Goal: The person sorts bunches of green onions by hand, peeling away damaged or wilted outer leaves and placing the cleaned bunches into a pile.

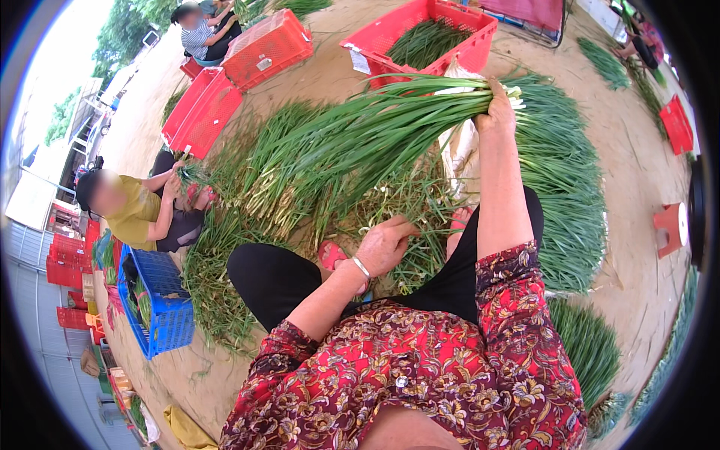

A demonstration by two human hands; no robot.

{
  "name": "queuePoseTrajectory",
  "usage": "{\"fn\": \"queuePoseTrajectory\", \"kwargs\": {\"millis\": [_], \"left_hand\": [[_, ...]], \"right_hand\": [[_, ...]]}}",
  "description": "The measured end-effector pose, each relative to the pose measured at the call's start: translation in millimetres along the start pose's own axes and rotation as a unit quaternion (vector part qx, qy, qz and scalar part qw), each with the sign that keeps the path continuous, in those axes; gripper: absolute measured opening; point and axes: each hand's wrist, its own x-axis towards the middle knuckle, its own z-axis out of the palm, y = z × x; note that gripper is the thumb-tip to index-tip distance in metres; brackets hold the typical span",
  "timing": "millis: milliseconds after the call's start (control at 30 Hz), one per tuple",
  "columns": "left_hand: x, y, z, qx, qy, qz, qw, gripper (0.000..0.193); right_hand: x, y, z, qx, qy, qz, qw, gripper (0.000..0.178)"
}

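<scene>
My right hand [496,110] is raised and wrapped round the pale root ends of a bunch of chives [390,124]. Long green leaves from this bunch stretch left and droop over a pile of loose chives [277,199]. Low between my knees is my left hand [386,244], back upward, a silver bangle at the wrist. Its fingers curl in over scattered leaf trimmings [420,259]; whatever they pinch, if anything, is hidden. Right of my raised arm lies a broad stack of chives [555,184], neatly laid side by side.
Red plastic crates [268,54] stand ahead, one open crate [480,37] with greens inside. A co-worker in a yellow top [139,214] sits at the left near a blue crate [161,322]. At the far right is a red stool [670,229]. A white sack [459,154] lies beyond my knees.
</scene>
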Motion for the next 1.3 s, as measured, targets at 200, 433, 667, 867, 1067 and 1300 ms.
{"fn": "queuePoseTrajectory", "kwargs": {"millis": [200,433,667,867,1067,1300], "left_hand": [[32.3,11.6,-26.8,0.232,0.142,0.056,0.961,0.042],[-71.7,-163.5,-7.2,0.231,-0.313,-0.512,0.766,0.053],[-32.1,-102.6,-3.9,-0.244,-0.428,-0.235,0.838,0.038],[15.0,2.3,-33.6,-0.729,-0.174,-0.110,0.653,0.108],[-4.4,20.5,-55.4,-0.822,0.129,-0.058,0.552,0.128],[-43.7,-6.9,-76.6,-0.820,0.222,-0.044,0.525,0.086]], "right_hand": [[0.0,-0.7,-0.9,-0.011,-0.003,0.007,1.000,0.017],[-4.7,-15.2,-1.1,0.010,-0.016,-0.023,1.000,0.017],[-57.4,2.4,23.4,-0.093,-0.023,-0.194,0.976,0.037],[-163.2,46.5,61.6,-0.367,-0.306,-0.259,0.840,0.014],[-247.5,67.5,36.8,-0.452,-0.678,-0.348,0.463,0.026],[-266.9,81.6,11.5,-0.460,-0.723,-0.376,0.352,0.040]]}}
